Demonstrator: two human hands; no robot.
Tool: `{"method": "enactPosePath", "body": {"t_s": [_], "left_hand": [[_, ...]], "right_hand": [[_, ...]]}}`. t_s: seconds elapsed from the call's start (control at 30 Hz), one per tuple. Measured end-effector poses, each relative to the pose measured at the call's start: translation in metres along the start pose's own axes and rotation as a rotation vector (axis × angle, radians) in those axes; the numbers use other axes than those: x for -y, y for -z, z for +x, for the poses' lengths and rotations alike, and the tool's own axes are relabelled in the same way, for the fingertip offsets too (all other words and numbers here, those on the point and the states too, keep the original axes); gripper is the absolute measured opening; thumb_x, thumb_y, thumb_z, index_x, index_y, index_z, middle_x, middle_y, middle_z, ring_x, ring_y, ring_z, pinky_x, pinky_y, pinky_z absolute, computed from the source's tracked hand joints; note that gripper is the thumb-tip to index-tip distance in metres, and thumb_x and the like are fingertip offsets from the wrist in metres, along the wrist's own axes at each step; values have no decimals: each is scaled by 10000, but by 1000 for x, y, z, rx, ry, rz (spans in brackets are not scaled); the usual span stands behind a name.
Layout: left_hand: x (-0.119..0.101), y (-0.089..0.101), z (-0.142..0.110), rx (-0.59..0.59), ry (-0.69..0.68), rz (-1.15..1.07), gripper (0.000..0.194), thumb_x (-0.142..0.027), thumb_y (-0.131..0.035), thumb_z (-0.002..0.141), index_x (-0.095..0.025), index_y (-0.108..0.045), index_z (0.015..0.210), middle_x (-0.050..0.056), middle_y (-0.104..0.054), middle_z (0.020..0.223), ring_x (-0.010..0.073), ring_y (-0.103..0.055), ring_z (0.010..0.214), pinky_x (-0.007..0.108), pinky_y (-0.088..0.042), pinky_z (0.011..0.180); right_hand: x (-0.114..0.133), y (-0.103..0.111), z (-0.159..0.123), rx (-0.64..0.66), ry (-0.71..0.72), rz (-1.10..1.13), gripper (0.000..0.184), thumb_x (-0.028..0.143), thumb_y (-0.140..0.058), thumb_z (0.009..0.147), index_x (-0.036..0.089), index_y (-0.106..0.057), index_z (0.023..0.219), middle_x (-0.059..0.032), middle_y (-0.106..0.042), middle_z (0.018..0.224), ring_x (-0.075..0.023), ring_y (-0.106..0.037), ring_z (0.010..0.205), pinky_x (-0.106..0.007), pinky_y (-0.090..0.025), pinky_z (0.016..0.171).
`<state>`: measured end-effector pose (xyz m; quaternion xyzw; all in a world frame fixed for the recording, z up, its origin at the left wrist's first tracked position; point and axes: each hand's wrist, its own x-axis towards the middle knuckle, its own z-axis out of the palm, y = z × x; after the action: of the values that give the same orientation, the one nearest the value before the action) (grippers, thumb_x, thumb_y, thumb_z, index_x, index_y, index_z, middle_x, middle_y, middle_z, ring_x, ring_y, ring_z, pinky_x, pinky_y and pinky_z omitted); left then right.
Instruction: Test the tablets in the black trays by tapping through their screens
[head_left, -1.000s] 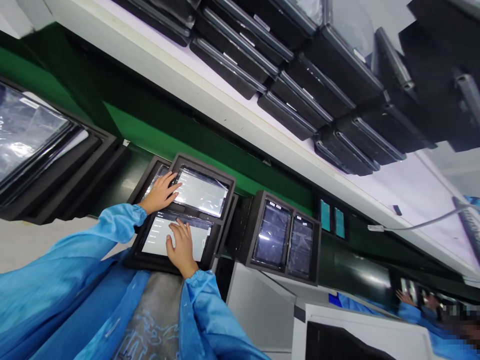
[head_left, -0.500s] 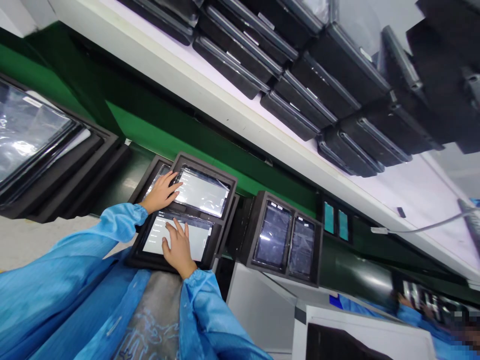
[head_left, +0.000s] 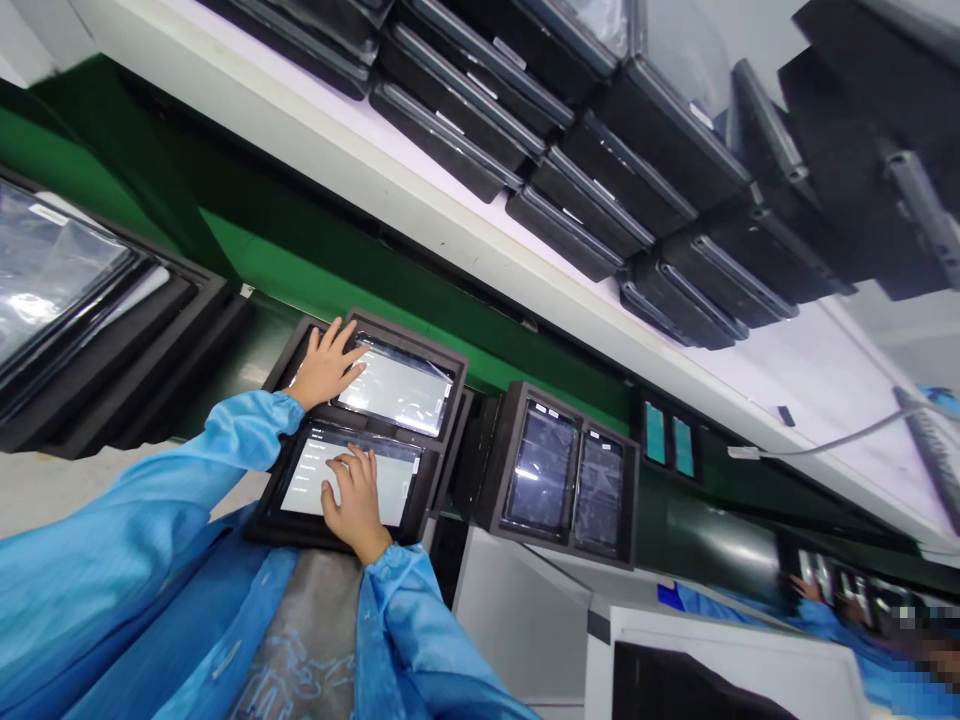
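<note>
A black foam tray (head_left: 450,372) in front of me holds two tablets with lit white screens. My left hand (head_left: 325,366) lies open, fingers spread, over the left end of the far tablet (head_left: 401,388). My right hand (head_left: 354,499) rests on the near tablet (head_left: 309,478), fingers stretched out and touching its screen. Both arms wear blue sleeves.
A second black tray (head_left: 517,420) with two dark-screened tablets stands to the right. More stacked trays (head_left: 97,330) are at the left, and rows of black tablets (head_left: 585,190) lie on the white shelf above. Another person's hands (head_left: 810,588) work at far right.
My left hand has slid up and spread wider over the far tablet's left end. My right hand has shifted a little on the near screen.
</note>
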<state>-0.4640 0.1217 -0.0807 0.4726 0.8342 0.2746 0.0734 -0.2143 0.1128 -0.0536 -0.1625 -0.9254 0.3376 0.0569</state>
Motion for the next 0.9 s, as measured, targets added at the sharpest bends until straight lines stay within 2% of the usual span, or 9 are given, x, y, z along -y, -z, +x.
{"method": "enactPosePath", "body": {"t_s": [0.1,0.2,0.3,0.4,0.47,0.63,0.7,0.8,0.9], "left_hand": [[4,1,6,20,-42,-11,426,-439,-414,976,-288,-632,1310,72,-230,1611,366,-117,1498,701,-64,1169],[9,5,-4,-35,18,-26,484,-449,-360,994,-281,-534,1414,86,-229,1610,339,-107,1504,663,-101,1185],[15,7,-21,-70,87,-50,508,-462,-342,999,-284,-484,1453,86,-231,1609,330,-108,1505,632,-137,1192],[20,6,-35,-34,83,-51,493,-464,-356,993,-295,-514,1429,75,-217,1614,333,-105,1505,617,-149,1194],[19,5,-39,-2,66,-32,487,-460,-361,991,-291,-531,1416,78,-202,1618,336,-91,1506,615,-139,1195],[6,4,-22,56,25,17,492,-453,-323,1004,-270,-540,1405,102,-175,1623,340,-54,1509,628,-113,1186],[4,5,-15,43,55,18,513,-450,-311,1003,-237,-513,1424,115,-195,1616,339,-68,1506,627,-123,1185],[7,11,-26,-39,165,10,603,-463,-292,991,-106,-444,1452,178,-290,1565,345,-182,1475,573,-196,1190],[10,21,-75,-28,297,24,651,-493,-249,978,-33,-525,1347,229,-515,1345,355,-445,1297,505,-366,1107]], "right_hand": [[-1,1,-1,-37,-9,27,323,247,-510,910,205,-576,1224,-80,-628,1163,-253,-402,1360,-518,-189,1206],[-8,7,-2,-134,-61,52,311,243,-481,928,201,-569,1223,-81,-628,1196,-253,-410,1357,-531,-177,1207],[-24,17,-3,-268,-164,38,301,257,-446,964,188,-560,1234,-100,-616,1240,-254,-407,1360,-541,-218,1187],[-44,29,-5,-394,-256,-5,300,289,-430,982,174,-562,1226,-126,-610,1248,-270,-410,1357,-547,-288,1149],[-55,35,-8,-430,-290,-30,308,307,-426,985,166,-560,1224,-137,-605,1252,-277,-415,1355,-552,-313,1134],[-67,38,-22,-429,-357,-13,349,343,-424,989,164,-558,1256,-137,-580,1303,-261,-381,1384,-526,-308,1152],[-71,39,-31,-460,-446,19,441,390,-429,983,143,-517,1337,-162,-518,1391,-260,-364,1400,-499,-304,1162],[-82,43,-46,-518,-683,127,678,517,-435,938,58,-420,1437,-224,-432,1474,-293,-375,1401,-481,-284,1175],[-99,48,-57,-468,-890,346,782,649,-435,870,40,-537,1349,-221,-516,1417,-312,-455,1349,-432,-297,1171]]}}
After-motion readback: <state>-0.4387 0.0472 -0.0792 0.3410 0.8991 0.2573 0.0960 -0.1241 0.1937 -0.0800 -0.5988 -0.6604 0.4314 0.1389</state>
